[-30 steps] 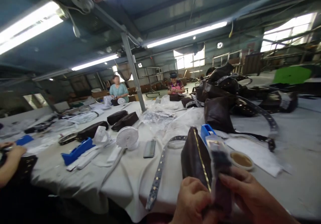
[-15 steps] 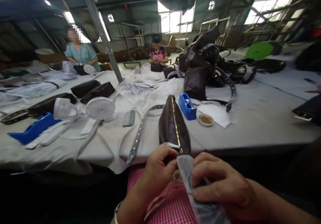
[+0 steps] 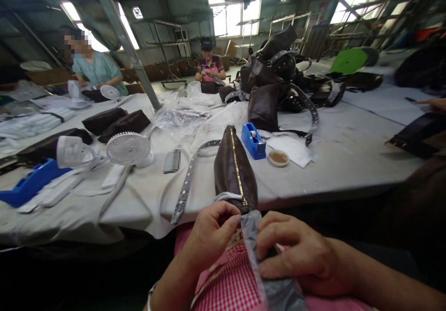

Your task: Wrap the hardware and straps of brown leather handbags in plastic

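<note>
A dark brown leather bag (image 3: 226, 167) with a gold zipper lies on the table edge, its zipper pull toward me. A white strip (image 3: 228, 195) crosses its near end. Below it hangs a clear plastic sleeve (image 3: 251, 227) with something dark inside, over my lap. My right hand (image 3: 296, 250) is closed around the sleeve, fingers bent over it. My left hand (image 3: 212, 232) pinches at the sleeve's upper corner, thumb against forefinger, close to the bag's end. A studded grey strap (image 3: 186, 188) curves from the bag to the left.
Right of the bag stand a blue tape dispenser (image 3: 253, 141) and a round dish (image 3: 278, 158) of brown matter. White fans (image 3: 128, 148) and another blue dispenser (image 3: 31, 183) are at left. Dark bags are piled (image 3: 268, 78) behind. Co-workers (image 3: 97, 69) sit across; another hand (image 3: 435, 103) shows at right.
My view has shifted slightly to the right, so the table things appear further left. Both hands keep their hold beside the bag's near end, with little movement.
</note>
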